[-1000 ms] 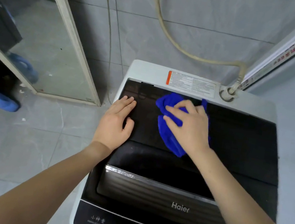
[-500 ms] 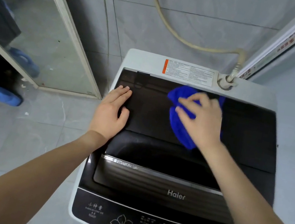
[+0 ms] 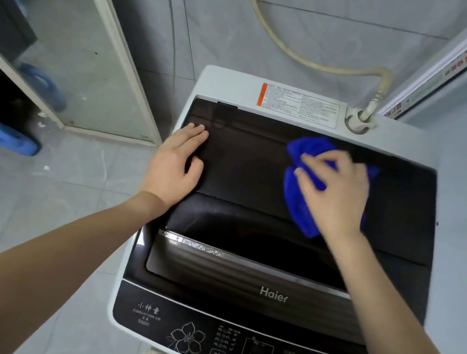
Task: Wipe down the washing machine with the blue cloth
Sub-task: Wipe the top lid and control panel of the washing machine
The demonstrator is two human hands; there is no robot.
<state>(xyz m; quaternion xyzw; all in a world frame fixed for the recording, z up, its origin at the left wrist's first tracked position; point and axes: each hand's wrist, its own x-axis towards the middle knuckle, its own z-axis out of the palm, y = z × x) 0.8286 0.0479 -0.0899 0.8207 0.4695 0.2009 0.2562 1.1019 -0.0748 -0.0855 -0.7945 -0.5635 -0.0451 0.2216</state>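
Observation:
A top-loading washing machine (image 3: pixel 229 88) with a white body and a dark glass lid (image 3: pixel 243 166) fills the middle of the view. The bunched blue cloth (image 3: pixel 299 201) lies on the rear right part of the lid. My right hand (image 3: pixel 335 194) presses flat on the cloth with its fingers spread, blurred by motion. My left hand (image 3: pixel 175 163) rests flat on the lid's left edge, fingers straight and pointing away from me. The black control panel (image 3: pixel 243 344) runs along the near edge.
A beige hose (image 3: pixel 284 42) runs down the tiled wall to an inlet (image 3: pixel 358 122) at the machine's rear right corner. A glass door frame (image 3: pixel 108 30) stands to the left. Blue slippers (image 3: pixel 11 137) lie on the grey floor tiles. A white frame (image 3: pixel 465 58) rises at right.
My right hand has slid the blue cloth to the right across the rear of the lid. My left hand stays on the lid's left edge. The camera has pulled back a little.

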